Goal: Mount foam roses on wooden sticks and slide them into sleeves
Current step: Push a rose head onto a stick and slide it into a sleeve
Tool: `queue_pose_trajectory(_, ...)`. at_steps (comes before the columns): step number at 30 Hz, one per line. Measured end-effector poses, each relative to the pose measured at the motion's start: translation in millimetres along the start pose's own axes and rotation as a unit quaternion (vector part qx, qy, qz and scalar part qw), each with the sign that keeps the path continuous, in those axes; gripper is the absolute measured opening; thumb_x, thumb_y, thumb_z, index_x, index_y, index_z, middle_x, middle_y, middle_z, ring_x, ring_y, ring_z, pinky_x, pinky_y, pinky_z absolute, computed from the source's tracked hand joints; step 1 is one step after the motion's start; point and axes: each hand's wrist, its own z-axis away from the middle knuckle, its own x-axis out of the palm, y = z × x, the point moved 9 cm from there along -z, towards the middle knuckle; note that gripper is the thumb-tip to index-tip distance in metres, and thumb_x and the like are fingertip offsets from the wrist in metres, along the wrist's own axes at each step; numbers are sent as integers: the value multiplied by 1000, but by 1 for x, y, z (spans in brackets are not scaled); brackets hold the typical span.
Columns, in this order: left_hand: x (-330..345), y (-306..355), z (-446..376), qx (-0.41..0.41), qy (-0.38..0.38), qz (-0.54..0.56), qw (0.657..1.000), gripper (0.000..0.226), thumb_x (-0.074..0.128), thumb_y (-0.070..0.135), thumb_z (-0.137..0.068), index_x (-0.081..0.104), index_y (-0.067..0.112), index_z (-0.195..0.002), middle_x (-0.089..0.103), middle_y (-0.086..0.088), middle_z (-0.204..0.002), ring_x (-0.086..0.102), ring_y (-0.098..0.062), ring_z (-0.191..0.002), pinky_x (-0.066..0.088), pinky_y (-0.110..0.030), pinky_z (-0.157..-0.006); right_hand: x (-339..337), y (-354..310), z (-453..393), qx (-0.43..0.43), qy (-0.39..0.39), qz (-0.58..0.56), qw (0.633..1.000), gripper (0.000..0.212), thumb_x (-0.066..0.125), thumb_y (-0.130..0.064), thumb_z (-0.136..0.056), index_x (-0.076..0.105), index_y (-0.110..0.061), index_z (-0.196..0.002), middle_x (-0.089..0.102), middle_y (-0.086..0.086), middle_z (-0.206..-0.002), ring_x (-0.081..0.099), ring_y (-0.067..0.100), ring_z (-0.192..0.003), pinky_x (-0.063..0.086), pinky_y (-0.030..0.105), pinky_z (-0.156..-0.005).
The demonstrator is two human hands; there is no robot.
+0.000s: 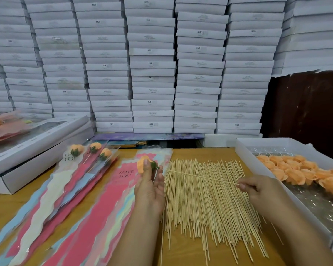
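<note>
The left hand point(149, 187) cradles a peach foam rose point(142, 163), green base turned rightward, so the thin wooden stick point(200, 176), pinched at its far end by the right hand point(258, 191), can enter above the worktop point(183, 254).

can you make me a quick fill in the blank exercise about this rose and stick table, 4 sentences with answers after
1. The left hand holds a foam rose whose petals are ____ in colour.
2. The right hand pinches a single wooden ____, its tip pointed at the rose's base.
3. The finished roses in sleeves lie to the ____ of the stick pile.
4. The loose roses wait in a ____ tray on the right.

Missing words: orange; stick; left; white
</note>
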Motion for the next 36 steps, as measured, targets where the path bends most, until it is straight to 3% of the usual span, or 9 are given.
queue_pose_trajectory(11, 2, 0, 2, -8, -4, -4, 1000, 28, 71, 27, -88, 64, 8, -108, 67, -6, -96, 64, -12, -76, 54, -14, -49, 0, -1, 2, 6, -2, 16, 1000, 22, 62, -11, -96, 75, -20, -111, 69, -11, -88, 49, 0, -56, 34, 18, -51)
queue_pose_trajectory(17, 2, 0, 4, -4, 3, -2, 1000, 39, 73, 26, -88, 62, 6, -119, 67, -6, -94, 64, -12, -75, 54, -14, -50, 1, -2, 1, 7, -11, 21, 1000, 22, 61, -13, -97, 75, -19, -113, 69, -9, -90, 63, 10, -85, 48, 31, -74)
queue_pose_trajectory(26, 2, 0, 5, 0, 2, -6, 1000, 36, 73, 23, -88, 65, 4, -117, 67, -7, -101, 65, -13, -77, 56, -14, -54, 7, -4, 0, -7, -11, 6, 1000, 18, 65, -14, -95, 77, -19, -107, 68, -13, -89, 52, -7, -77, 36, 15, -64)
queue_pose_trajectory(29, 1, 1, 5, -3, 1, -10, 1000, 28, 73, 23, -88, 66, 6, -110, 68, -5, -98, 65, -12, -77, 57, -14, -55, 7, -11, 2, -23, -12, -13, 1000, 17, 67, -17, -93, 75, -33, -94, 66, -21, -81, 56, -5, -78, 37, 13, -64)
queue_pose_trajectory(31, 0, 1, 5, -5, 3, -14, 1000, 25, 73, 23, -88, 67, 7, -107, 68, -6, -98, 65, -13, -79, 57, -15, -57, 4, -16, 4, -33, -6, -24, 999, 24, 72, -21, -89, 66, -42, -81, 66, -16, -76, 59, -2, -78, 37, 14, -62)
queue_pose_trajectory(36, -1, 1, 7, -7, 6, -18, 1000, 20, 72, 22, -89, 67, 7, -102, 68, -8, -100, 65, -14, -80, 57, -15, -57, -3, -22, 7, -40, 28, -41, 998, 24, 83, -22, -78, 64, -34, -69, 64, -13, -69, 57, 3, -73, 37, 19, -59)
